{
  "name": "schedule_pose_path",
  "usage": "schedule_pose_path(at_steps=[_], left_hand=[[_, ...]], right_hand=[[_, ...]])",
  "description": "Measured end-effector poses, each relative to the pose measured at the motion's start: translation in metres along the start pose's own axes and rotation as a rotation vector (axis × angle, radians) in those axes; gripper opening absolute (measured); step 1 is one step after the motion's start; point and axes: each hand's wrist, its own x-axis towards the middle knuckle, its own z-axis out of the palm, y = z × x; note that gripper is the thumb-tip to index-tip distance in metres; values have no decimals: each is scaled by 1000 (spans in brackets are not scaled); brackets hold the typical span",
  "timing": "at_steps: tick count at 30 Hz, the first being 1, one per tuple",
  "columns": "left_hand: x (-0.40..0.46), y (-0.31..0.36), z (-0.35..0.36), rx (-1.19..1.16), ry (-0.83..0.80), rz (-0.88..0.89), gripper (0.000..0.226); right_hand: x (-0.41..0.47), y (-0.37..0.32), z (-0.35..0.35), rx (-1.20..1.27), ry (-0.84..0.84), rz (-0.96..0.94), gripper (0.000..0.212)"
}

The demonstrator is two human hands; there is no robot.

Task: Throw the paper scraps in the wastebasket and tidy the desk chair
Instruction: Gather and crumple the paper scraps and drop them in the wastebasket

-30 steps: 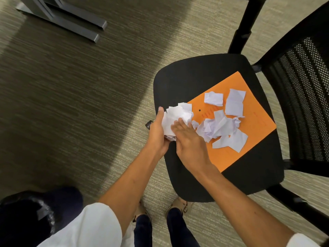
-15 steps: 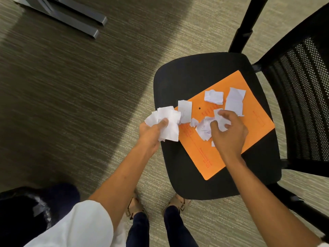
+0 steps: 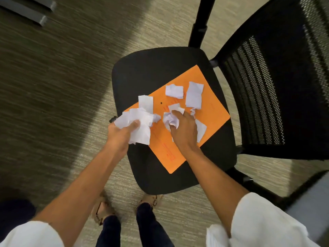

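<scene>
Left hand [image 3: 122, 134] clutching an overstuffed wad of scraps [image 3: 140, 122], right hand [image 3: 183, 129] pinching more [image 3: 170, 120]. Could easily shed bits carrying; loose pieces [image 3: 194, 94] at 12 o'clock.

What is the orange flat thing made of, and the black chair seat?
The flat orange envelope looks like smooth, matte paper or thin card: it lies flat with crisp straight edges and printed red lines. The black padded chair seat seems covered in dull woven fabric, with soft rounded edges and no shine.
</scene>
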Motion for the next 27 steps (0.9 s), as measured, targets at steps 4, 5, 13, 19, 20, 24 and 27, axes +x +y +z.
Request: schedule_pose_path(at_steps=[4, 5, 13, 19, 20, 24, 27], left_hand=[[-3, -6, 14, 5, -6, -8, 23], [-4, -7, 17, 8, -7, -4, 21], [-15, -5, 51, -17, -79, -69, 33], [-22, 5, 66, -124, -198, -95, 30], [-24, 7, 67, -160, -214, -122, 30], [-26, 8, 62, -166, -286, -127, 59], [-22, 3, 58, -164, -291, -89, 47]], right_hand=[[0, 18, -18, 129, 59, 26, 32], [-1, 21, -23, 170, 106, 47, 31], [-29, -9, -60, 462, 355, 7, 31], [-46, -44, -39, 186, 75, -93, 55], [-47, -44, -35, 154, 40, -116, 52], [-49, -38, -26, 176, -96, -174, 53], [-53, -36, -22, 209, -246, -237, 72]])
